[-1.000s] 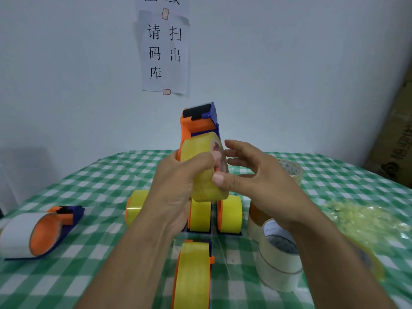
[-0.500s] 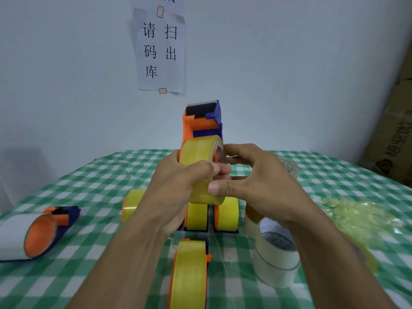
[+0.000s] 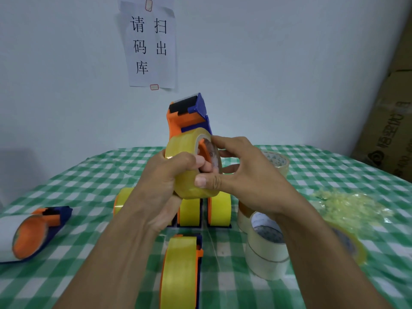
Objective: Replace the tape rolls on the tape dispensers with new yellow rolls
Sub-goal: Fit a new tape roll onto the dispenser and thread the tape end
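Left hand (image 3: pixel 165 192) grips the yellow roll (image 3: pixel 185 148), fingers curled over its outer face. Right hand (image 3: pixel 247 181) pinches the roll's right rim between thumb and fingers. The roll sits on the orange-and-blue dispenser (image 3: pixel 187 114), raised between both hands above the worktop (image 3: pixel 89 175). A loaded dispenser (image 3: pixel 180 270) lies below the hands.

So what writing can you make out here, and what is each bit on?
"请扫码出库": black characters on the paper sheet taped to the wall.
Cardboard box at right: dark print, too blurred to read.
Pale tape rolls: core print too small to read.
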`<action>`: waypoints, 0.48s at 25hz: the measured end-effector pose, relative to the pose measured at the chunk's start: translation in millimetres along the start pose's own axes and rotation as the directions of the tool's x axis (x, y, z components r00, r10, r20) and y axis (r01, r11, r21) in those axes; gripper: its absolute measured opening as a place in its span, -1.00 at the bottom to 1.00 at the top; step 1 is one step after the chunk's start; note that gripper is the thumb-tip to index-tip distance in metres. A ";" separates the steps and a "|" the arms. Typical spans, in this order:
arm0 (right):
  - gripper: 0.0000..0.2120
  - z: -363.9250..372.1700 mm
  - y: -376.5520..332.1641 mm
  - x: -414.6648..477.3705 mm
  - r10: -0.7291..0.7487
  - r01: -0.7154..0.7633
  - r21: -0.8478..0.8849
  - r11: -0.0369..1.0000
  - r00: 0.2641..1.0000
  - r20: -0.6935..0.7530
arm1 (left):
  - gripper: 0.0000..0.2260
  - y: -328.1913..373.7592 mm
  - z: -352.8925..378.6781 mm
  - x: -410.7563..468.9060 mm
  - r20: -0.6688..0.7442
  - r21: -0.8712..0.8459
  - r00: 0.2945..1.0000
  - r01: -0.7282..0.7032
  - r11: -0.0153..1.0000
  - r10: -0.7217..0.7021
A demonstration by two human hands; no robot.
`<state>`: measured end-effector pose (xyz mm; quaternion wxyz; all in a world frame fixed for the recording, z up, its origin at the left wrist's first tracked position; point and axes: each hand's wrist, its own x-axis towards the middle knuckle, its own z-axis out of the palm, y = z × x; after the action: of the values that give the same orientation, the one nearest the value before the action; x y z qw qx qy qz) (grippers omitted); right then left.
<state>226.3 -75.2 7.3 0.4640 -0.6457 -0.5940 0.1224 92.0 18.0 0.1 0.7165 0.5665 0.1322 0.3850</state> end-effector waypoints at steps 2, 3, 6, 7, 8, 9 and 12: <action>-0.47 -1.6 2.1 2.2 0.047 -0.039 0.132 0.990 0.997 -0.061 | -0.91 0.5 0.3 1.3 0.022 -0.100 0.999 0.028 0.995 -0.026; -0.56 -4.3 6.1 4.9 0.105 -0.070 0.256 0.964 0.986 -0.126 | -0.91 1.7 -0.4 2.2 0.031 -0.131 0.999 0.035 0.991 -0.031; -0.83 -12.8 14.2 10.2 0.293 -0.185 0.413 0.892 0.931 -0.217 | -0.95 6.7 -5.7 1.4 0.034 -0.216 0.999 0.034 0.976 -0.027; -0.81 -12.8 16.8 10.5 0.324 -0.228 0.430 0.873 0.932 -0.164 | -0.96 8.4 -5.7 0.6 0.046 -0.235 0.999 0.028 0.972 -0.018; -0.78 -10.7 17.9 10.5 0.335 -0.260 0.462 0.848 0.938 -0.086 | -0.97 10.0 -5.1 -1.0 0.058 -0.243 0.998 0.022 0.970 -0.008; -0.75 -8.3 16.7 9.8 0.331 -0.282 0.497 0.821 0.944 -0.011 | -0.96 10.7 -5.1 -1.9 0.062 -0.238 0.998 0.015 0.971 -0.001; -0.75 -5.6 10.3 8.1 0.262 -0.252 0.503 0.827 0.964 0.053 | -0.96 13.1 -8.9 -2.9 0.069 -0.204 0.998 0.002 0.979 0.013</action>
<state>239.1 -69.2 5.8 0.6013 -0.5765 -0.4447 0.3291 79.1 23.1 8.5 0.7740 0.5035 0.0652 0.3783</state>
